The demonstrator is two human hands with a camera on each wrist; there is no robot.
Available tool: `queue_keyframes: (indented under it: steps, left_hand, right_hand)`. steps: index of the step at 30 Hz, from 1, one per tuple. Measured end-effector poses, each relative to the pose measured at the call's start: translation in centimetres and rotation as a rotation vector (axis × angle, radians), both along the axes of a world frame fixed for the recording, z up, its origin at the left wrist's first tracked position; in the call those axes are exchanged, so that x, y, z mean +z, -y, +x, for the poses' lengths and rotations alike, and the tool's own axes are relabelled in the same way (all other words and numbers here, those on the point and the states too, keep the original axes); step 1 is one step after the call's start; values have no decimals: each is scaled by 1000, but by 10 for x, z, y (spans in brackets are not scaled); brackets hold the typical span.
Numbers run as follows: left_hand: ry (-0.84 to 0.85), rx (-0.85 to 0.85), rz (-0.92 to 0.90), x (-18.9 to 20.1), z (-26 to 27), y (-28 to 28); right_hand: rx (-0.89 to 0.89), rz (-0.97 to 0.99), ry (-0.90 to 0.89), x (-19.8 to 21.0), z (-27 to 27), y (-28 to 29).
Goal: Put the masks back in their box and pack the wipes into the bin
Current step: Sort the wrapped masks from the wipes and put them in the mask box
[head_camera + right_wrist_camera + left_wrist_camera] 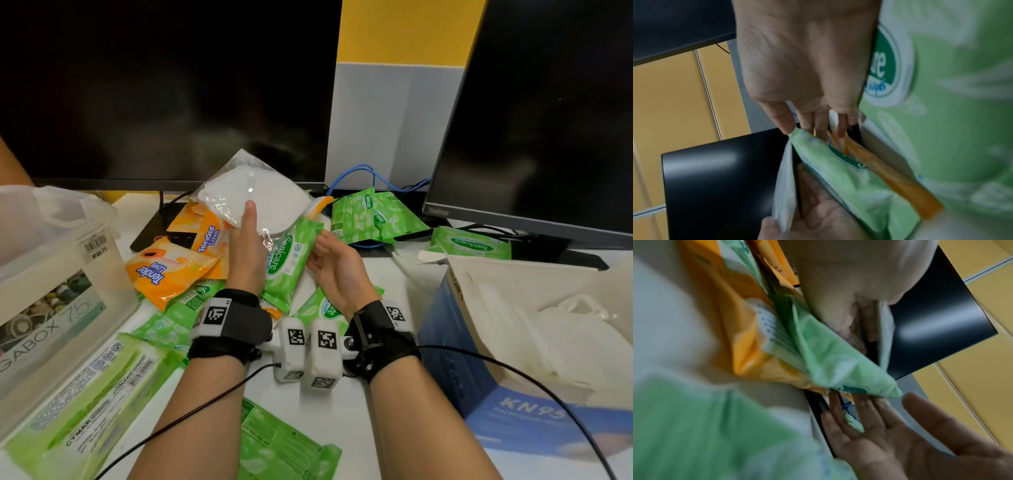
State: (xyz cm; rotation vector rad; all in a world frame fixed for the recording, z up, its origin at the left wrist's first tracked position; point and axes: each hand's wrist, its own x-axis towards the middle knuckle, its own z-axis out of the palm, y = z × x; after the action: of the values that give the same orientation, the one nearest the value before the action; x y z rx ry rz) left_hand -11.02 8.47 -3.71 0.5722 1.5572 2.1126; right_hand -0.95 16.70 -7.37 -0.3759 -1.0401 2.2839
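Note:
My left hand (248,240) holds a white mask (260,192) in a clear wrapper above the pile, thumb pressed on its face. The wrist view shows its fingers (857,324) curled behind the mask (885,340). A green Sanicare wipes pack (291,260) leans between both hands. My right hand (329,263) is open, palm up, with straight fingertips (785,123) touching that pack (849,178). The blue KN95 mask box (513,394) stands open at the right with white masks (565,335) inside. The clear plastic bin (51,274) stands at the left.
Orange Tender Love packs (171,270) and more green packs (373,216) lie scattered on the white desk. A large wipes pack (85,404) lies by the bin and another green pack (284,448) at the front. Two dark monitors (171,85) and a blue cable (363,171) stand behind.

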Motion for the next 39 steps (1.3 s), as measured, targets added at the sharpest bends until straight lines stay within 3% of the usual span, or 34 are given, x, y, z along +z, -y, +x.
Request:
queue_keyframes:
  steps: [3, 6, 9, 13, 15, 20, 28, 34, 39]
  left_hand:
    - [120, -267, 86, 4, 5, 0]
    - [167, -307, 63, 4, 12, -2]
    - [146, -228, 53, 3, 9, -5]
    - [-112, -123, -182, -3, 1, -5]
    - [-171, -92, -220, -3, 2, -5]
    - [-152, -33, -213, -2, 1, -6]
    - [-203, 116, -130, 3, 7, -1]
    - [-232, 42, -249, -1, 6, -4]
    - [-284, 128, -204, -2, 3, -3]
  right_hand:
    - [21, 7, -29, 0, 1, 1]
    - [1, 50, 20, 2, 0, 3]
    - [-35, 31, 51, 2, -5, 2]
    - [-123, -64, 78, -2, -11, 2]
    - [-77, -85, 67, 1, -9, 3]
    - [45, -86, 150, 2, -7, 0]
    - [-26, 13, 188, 3, -14, 8]
    - [-19, -112, 142, 1, -15, 2]
    - [-259, -139, 21, -9, -18, -6]
